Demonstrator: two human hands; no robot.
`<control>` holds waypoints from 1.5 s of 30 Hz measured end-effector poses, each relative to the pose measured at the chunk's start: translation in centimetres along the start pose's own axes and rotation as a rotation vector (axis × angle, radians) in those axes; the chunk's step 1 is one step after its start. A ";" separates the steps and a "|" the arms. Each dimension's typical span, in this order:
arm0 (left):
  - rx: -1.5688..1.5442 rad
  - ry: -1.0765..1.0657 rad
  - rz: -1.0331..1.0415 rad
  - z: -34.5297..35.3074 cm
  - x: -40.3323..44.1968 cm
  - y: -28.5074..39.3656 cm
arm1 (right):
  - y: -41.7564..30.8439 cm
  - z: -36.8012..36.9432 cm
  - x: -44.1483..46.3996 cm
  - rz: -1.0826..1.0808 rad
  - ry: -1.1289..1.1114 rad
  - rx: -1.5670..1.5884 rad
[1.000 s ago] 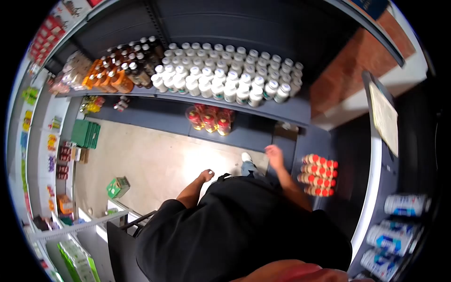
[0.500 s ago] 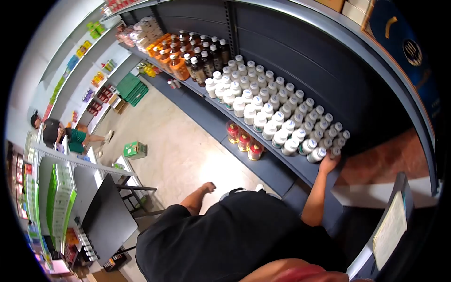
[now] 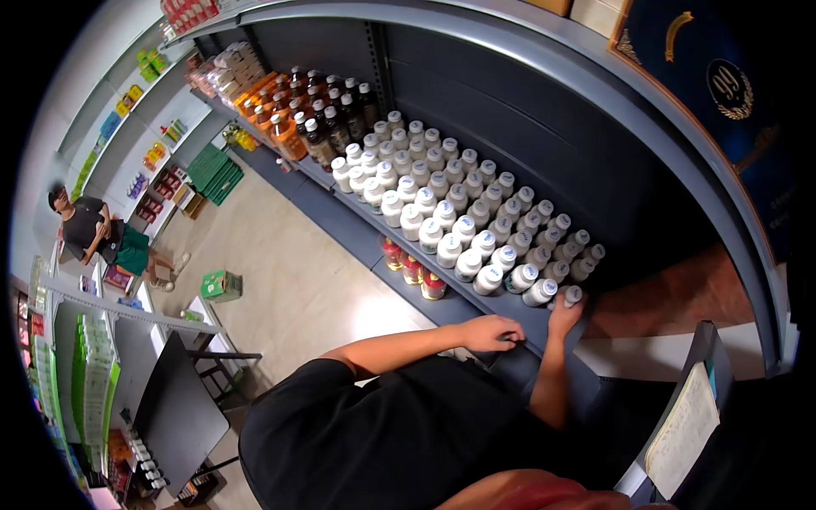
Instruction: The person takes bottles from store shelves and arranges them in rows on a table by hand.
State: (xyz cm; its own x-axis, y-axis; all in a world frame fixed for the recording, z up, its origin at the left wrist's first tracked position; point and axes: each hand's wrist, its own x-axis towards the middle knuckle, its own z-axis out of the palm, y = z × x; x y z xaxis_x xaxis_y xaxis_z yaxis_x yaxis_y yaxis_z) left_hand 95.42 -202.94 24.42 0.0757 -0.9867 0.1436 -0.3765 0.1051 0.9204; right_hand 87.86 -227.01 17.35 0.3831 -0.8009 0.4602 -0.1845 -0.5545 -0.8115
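Observation:
My right hand is wrapped around a white bottle with a white cap, at the front right corner of the shelf. Beside it, rows of matching white bottles stand upright close together. My left hand hangs just in front of the shelf's front edge, left of the right hand. Its fingers are loosely curled, with a gap to the thumb, and I see nothing held in it. The bottle labels are too small to read.
Orange and dark bottles stand further left on the dark shelf. Red-and-gold containers sit on the lower level. A black table, a green box and another person are to the left.
My left hand has come up and right, from beside my body to the shelf's front edge. My right hand stays at the corner bottle. The view has shifted slightly, and the other person now stands more upright.

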 end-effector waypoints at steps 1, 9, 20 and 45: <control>0.060 0.070 0.079 -0.4 1.8 1.3 | -0.7 -0.5 -0.8 0.030 -0.030 0.041; 0.326 0.250 0.225 3.7 8.3 -0.5 | 3.1 -1.6 -8.0 -0.143 -0.217 0.130; 0.671 0.230 -0.113 1.4 -7.9 -0.7 | -9.4 1.0 -17.2 0.033 -0.990 0.243; -0.282 0.929 -1.528 18.0 -53.3 2.9 | -27.6 18.7 -55.3 -1.185 -2.765 -0.055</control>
State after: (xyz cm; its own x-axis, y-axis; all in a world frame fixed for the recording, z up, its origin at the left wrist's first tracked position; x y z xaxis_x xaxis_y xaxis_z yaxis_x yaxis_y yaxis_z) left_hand 73.68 -152.24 12.87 0.6402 0.1500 -0.7534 0.6560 -0.6170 0.4346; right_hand 88.70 -163.22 7.57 -0.2530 0.8344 -0.4897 0.5557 -0.2890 -0.7795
